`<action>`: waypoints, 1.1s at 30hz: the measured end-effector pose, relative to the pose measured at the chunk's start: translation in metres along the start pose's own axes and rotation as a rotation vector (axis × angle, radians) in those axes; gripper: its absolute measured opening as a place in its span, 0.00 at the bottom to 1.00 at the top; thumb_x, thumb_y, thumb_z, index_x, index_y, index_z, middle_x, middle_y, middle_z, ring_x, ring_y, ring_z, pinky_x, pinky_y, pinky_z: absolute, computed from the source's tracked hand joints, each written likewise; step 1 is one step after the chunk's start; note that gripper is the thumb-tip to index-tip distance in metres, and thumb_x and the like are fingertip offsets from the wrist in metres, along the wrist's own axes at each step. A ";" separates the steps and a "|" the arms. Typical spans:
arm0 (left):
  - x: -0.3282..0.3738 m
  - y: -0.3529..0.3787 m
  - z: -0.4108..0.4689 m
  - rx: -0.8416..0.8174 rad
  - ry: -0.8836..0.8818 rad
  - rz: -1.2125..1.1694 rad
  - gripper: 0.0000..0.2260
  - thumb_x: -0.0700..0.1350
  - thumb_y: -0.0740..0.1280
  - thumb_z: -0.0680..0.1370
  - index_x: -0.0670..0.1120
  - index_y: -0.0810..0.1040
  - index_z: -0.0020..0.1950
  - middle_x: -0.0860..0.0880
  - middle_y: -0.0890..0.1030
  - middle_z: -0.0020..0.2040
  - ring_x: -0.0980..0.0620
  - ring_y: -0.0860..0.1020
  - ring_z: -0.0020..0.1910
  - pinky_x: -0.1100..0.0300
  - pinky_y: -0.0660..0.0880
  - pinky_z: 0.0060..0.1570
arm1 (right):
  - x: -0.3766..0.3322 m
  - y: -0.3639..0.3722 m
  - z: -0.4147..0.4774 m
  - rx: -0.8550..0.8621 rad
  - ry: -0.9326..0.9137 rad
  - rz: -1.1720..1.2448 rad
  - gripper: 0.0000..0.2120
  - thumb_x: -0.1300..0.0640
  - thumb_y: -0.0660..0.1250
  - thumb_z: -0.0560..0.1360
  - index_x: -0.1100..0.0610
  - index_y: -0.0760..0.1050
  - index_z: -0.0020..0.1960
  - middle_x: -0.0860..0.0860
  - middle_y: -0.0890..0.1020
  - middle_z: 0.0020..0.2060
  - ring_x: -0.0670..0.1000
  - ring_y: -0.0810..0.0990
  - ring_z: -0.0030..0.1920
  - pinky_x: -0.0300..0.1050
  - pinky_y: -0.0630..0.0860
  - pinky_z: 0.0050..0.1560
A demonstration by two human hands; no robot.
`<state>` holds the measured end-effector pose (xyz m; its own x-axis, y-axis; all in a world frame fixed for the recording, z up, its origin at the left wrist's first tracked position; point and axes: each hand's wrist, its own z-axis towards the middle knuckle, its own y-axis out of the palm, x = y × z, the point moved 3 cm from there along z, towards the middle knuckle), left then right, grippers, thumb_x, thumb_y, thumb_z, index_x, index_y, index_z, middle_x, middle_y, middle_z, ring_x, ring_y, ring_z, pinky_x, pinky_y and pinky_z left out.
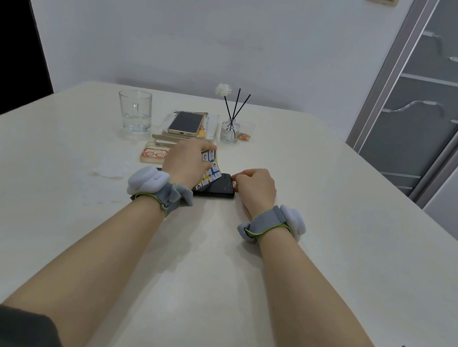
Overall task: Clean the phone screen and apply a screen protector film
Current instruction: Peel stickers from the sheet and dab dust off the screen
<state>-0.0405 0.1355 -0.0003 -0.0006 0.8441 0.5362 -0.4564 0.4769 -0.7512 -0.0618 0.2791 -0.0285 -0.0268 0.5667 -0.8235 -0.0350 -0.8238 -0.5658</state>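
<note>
Right hand point(255, 187), crosswise phone point(219, 189), film point(211, 167)

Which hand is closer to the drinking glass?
Left. The left hand, holding a printed sheet, sits nearer you, right of the glass; the right hand is farther right, at the black phone's end.

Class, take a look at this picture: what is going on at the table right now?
A person is working on a dark phone that lies flat on the pale table. The left hand holds a printed sheet of small pictures, which bends up from the phone's left part. The right hand, fingers curled, seems to grip the phone's right end. A gold phone, a glass and a reed diffuser stand farther back.
</note>
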 end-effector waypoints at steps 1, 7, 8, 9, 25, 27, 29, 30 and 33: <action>0.001 0.001 0.000 -0.011 0.000 -0.007 0.18 0.41 0.69 0.74 0.51 0.78 0.64 0.48 0.76 0.66 0.46 0.74 0.65 0.55 0.71 0.63 | 0.000 0.000 0.000 -0.001 -0.001 0.001 0.14 0.63 0.61 0.72 0.57 0.84 0.50 0.57 0.85 0.48 0.59 0.79 0.55 0.52 0.70 0.64; 0.002 0.002 -0.002 -0.002 0.013 0.046 0.18 0.42 0.69 0.75 0.50 0.77 0.65 0.47 0.76 0.66 0.45 0.73 0.65 0.54 0.70 0.63 | 0.000 0.000 0.001 -0.004 0.006 0.009 0.14 0.63 0.61 0.72 0.57 0.84 0.51 0.57 0.85 0.48 0.59 0.79 0.56 0.51 0.70 0.65; 0.002 0.001 -0.002 0.006 0.010 0.054 0.18 0.42 0.68 0.75 0.50 0.77 0.65 0.47 0.76 0.66 0.45 0.73 0.65 0.54 0.69 0.63 | 0.000 0.000 0.001 -0.004 0.006 0.009 0.14 0.63 0.61 0.72 0.57 0.84 0.51 0.57 0.85 0.48 0.59 0.79 0.56 0.51 0.70 0.65; 0.002 0.000 -0.002 0.004 0.003 0.055 0.18 0.42 0.69 0.75 0.50 0.77 0.65 0.47 0.76 0.66 0.45 0.73 0.65 0.54 0.69 0.63 | 0.000 0.000 0.001 -0.005 0.007 0.011 0.14 0.63 0.61 0.72 0.57 0.84 0.51 0.57 0.85 0.48 0.59 0.79 0.56 0.51 0.70 0.65; 0.019 -0.002 -0.009 -0.261 -0.062 0.182 0.21 0.47 0.69 0.75 0.43 0.71 0.66 0.44 0.75 0.64 0.45 0.75 0.60 0.54 0.71 0.55 | 0.001 0.001 0.001 0.000 0.000 0.003 0.14 0.62 0.62 0.70 0.56 0.84 0.48 0.57 0.85 0.46 0.59 0.79 0.54 0.51 0.72 0.63; 0.021 -0.001 -0.011 -0.268 -0.067 0.160 0.19 0.46 0.69 0.75 0.42 0.71 0.64 0.43 0.76 0.62 0.44 0.76 0.59 0.54 0.72 0.54 | 0.001 0.001 0.000 0.000 -0.002 0.007 0.14 0.63 0.61 0.70 0.57 0.85 0.48 0.57 0.85 0.46 0.60 0.79 0.54 0.52 0.72 0.63; 0.024 0.001 -0.013 -0.284 -0.060 0.124 0.17 0.46 0.68 0.75 0.41 0.72 0.62 0.42 0.77 0.60 0.44 0.77 0.56 0.53 0.74 0.53 | 0.000 0.001 0.000 0.006 -0.004 0.011 0.14 0.63 0.61 0.70 0.57 0.85 0.47 0.57 0.85 0.45 0.60 0.79 0.53 0.53 0.72 0.62; 0.026 0.002 -0.014 -0.293 -0.060 0.104 0.17 0.45 0.68 0.75 0.40 0.72 0.61 0.42 0.77 0.60 0.43 0.78 0.56 0.52 0.75 0.54 | 0.000 0.001 0.000 0.008 -0.006 0.012 0.14 0.63 0.62 0.70 0.58 0.85 0.47 0.57 0.85 0.45 0.60 0.80 0.52 0.54 0.72 0.62; 0.025 0.001 -0.012 -0.298 -0.081 0.038 0.17 0.44 0.68 0.76 0.40 0.70 0.61 0.42 0.77 0.59 0.42 0.78 0.55 0.49 0.76 0.54 | 0.000 0.001 0.000 0.012 -0.005 0.021 0.13 0.63 0.62 0.70 0.59 0.85 0.47 0.58 0.85 0.45 0.60 0.80 0.53 0.53 0.72 0.62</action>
<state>-0.0299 0.1600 0.0076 -0.0890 0.8464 0.5251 -0.1739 0.5059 -0.8449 -0.0618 0.2786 -0.0291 -0.0331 0.5493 -0.8349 -0.0460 -0.8354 -0.5478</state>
